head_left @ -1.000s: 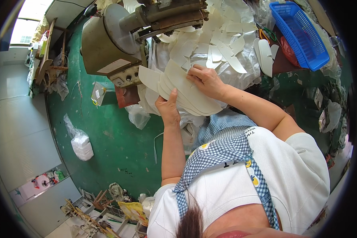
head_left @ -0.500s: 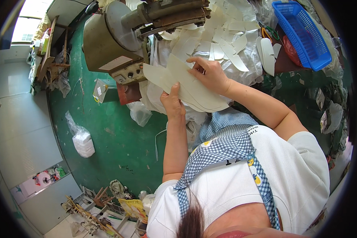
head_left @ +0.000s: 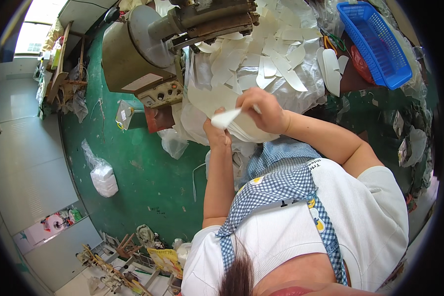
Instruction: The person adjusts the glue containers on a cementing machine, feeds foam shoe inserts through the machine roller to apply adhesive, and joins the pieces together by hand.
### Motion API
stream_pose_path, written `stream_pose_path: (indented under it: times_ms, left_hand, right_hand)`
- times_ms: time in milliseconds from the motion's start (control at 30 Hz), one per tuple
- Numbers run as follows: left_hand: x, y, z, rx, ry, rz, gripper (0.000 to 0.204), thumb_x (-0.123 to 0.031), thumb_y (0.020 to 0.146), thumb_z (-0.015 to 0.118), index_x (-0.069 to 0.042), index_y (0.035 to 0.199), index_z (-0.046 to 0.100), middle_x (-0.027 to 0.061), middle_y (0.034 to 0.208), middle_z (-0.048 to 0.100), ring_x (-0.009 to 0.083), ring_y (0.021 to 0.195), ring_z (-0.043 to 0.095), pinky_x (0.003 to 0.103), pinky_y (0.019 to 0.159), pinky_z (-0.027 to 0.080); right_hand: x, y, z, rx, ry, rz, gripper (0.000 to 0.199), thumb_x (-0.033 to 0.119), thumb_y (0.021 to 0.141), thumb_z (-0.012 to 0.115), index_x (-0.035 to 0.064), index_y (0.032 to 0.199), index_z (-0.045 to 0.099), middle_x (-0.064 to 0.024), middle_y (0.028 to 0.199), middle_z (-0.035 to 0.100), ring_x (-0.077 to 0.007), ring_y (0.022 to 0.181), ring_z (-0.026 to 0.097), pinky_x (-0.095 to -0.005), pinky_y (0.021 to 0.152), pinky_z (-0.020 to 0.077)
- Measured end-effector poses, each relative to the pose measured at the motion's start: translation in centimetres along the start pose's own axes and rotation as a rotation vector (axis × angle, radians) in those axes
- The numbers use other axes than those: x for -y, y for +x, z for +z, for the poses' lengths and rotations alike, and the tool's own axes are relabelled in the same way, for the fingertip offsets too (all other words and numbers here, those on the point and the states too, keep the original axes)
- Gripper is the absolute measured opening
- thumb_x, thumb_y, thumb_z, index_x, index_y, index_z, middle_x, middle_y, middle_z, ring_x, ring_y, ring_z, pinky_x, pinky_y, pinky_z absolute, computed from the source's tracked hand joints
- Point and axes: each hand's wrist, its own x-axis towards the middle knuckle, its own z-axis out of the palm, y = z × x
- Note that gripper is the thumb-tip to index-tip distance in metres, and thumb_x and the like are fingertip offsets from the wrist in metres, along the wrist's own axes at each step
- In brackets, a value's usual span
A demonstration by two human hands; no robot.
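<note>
My left hand (head_left: 218, 134) grips the near left edge of a stack of thin cream cut-out pieces (head_left: 255, 132), its fingers partly hidden by the sheets. My right hand (head_left: 264, 109) is closed at the fingertips on one curved cut-out piece (head_left: 225, 119), whose edge is lifted and bent over near my left thumb. The lifted piece is slightly blurred. Beyond my hands, many similar loose cut-out pieces (head_left: 280, 63) lie scattered over white plastic sheeting. The head of a bulky old machine (head_left: 138, 54) with a knobbed control panel stands to the left of the stack.
A blue plastic basket (head_left: 403, 76) sits at the far right, beside a red bag (head_left: 362, 64) and green-handled scissors (head_left: 337, 41). On the green floor lie a wrapped white bundle (head_left: 103, 180) and a clear plastic bag (head_left: 173, 143). A metal tin (head_left: 128, 115) stands below the machine.
My right hand has moved slightly down and right, lifting and bending one piece over toward my left hand. The stack has tilted lower, and my left hand keeps its grip.
</note>
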Motion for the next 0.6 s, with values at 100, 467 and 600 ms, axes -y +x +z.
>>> stream_pose_path:
  times_ms: [100,467,600]
  left_hand:
    - [-1.2,0.7,-0.1,0.006,0.053,0.166,0.032,-0.003,0.076,0.067,0.005,0.106,0.057,0.0091,0.101,0.062,0.0190,0.086,0.061,0.030,0.079,0.050]
    - [-2.4,-4.0,-0.7,0.027,0.113,0.314,0.028,-0.001,0.080,0.063,0.005,0.108,0.059,0.0083,0.104,0.063,0.0160,0.089,0.061,0.029,0.083,0.048]
    - [-2.6,-5.0,1.3,0.028,0.108,0.304,0.026,-0.001,0.080,0.063,0.004,0.106,0.061,0.0079,0.103,0.064,0.0155,0.089,0.061,0.028,0.082,0.047]
  right_hand:
    - [-0.4,3.2,-1.1,-0.516,0.240,0.674,0.013,0.006,0.089,0.056,0.0001,0.099,0.050,-0.0026,0.083,0.058,-0.0067,0.074,0.057,-0.0235,0.062,0.0492]
    - [-6.8,7.7,-4.4,-0.677,0.423,1.011,0.040,0.006,0.076,0.071,-0.0001,0.107,0.046,-0.0073,0.081,0.060,-0.0143,0.072,0.060,-0.0258,0.060,0.0501]
    - [-11.0,8.4,-5.1,-0.765,0.154,0.961,0.038,0.013,0.070,0.071,-0.0001,0.099,0.051,-0.0109,0.087,0.060,-0.0192,0.072,0.061,-0.0309,0.062,0.0526]
